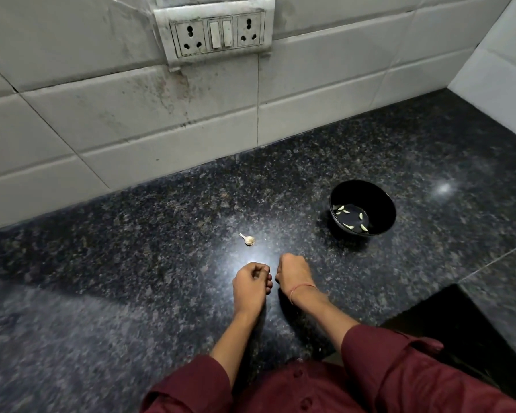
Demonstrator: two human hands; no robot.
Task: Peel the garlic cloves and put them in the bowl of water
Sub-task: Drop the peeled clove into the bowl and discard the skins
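**Hands Huddled, Bowl Kept Close**

The left hand (251, 284) and right hand (294, 274) met low over the counter (131, 263), fingers (261, 269) curled inward, probably to work a skin loose. Whether they gripped a clove could not be told. The garlic head (248, 239) lay at their 11 o'clock, handy for the next pull. At 2 o'clock the bowl (382, 201) held peeled cloves (341, 208) in water.
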